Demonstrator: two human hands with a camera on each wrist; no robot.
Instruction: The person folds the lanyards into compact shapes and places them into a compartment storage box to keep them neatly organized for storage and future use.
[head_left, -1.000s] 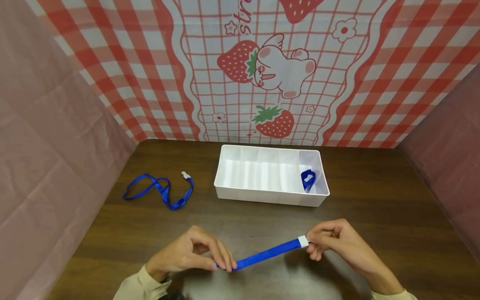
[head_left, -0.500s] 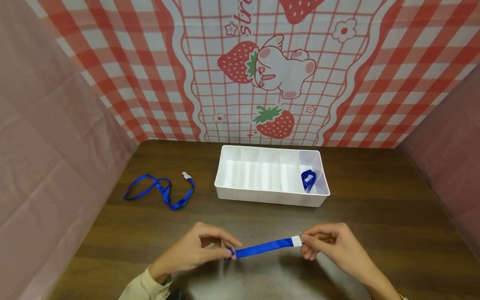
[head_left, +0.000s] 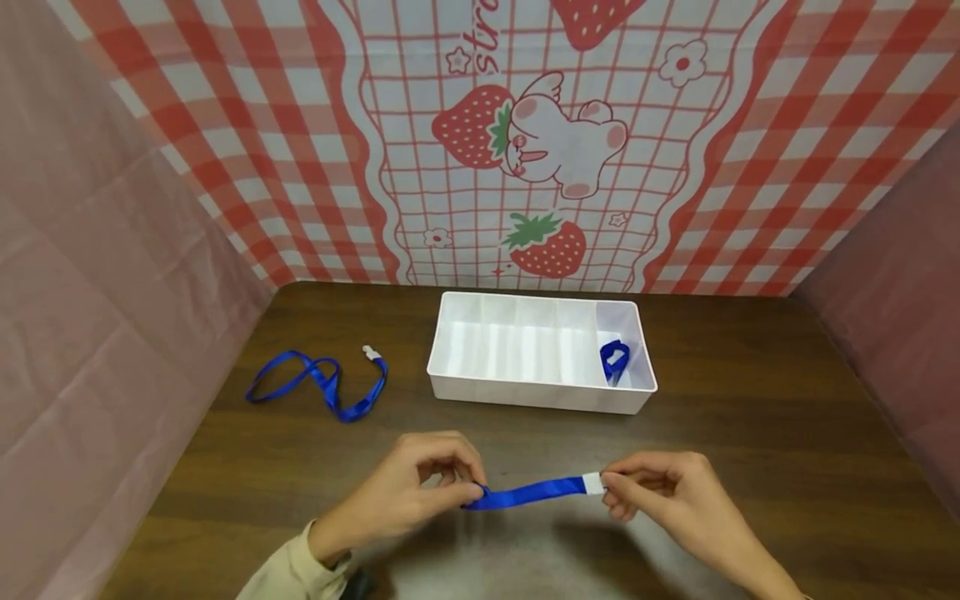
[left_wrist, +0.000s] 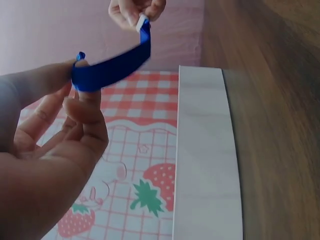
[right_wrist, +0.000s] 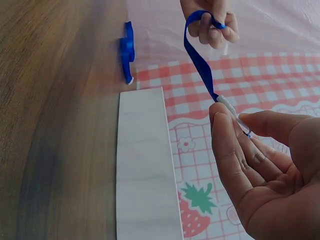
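Note:
A blue lanyard [head_left: 534,493] with a white plastic buckle [head_left: 593,483] spans the space between the two hands, above the table. My left hand [head_left: 429,483] pinches the rolled or folded end of the strap between thumb and fingers; the left wrist view shows the blue band [left_wrist: 112,70] bending away from those fingertips. My right hand [head_left: 667,492] pinches the buckle end, and in the right wrist view the white buckle [right_wrist: 227,106] lies between thumb and fingers. The strap sags slightly between them.
A white divided box [head_left: 536,396] stands behind the hands. In its right compartment lies a coiled blue lanyard [head_left: 615,360]. Another blue lanyard [head_left: 330,383] lies loosely looped on the wooden table [head_left: 405,425] at left. A strawberry-print cloth [head_left: 525,192] hangs behind.
My left hand has moved up and right, toward the right hand, with a small fold of strap now at its fingertips. The stretch between the hands is shorter. My right hand has shifted slightly left.

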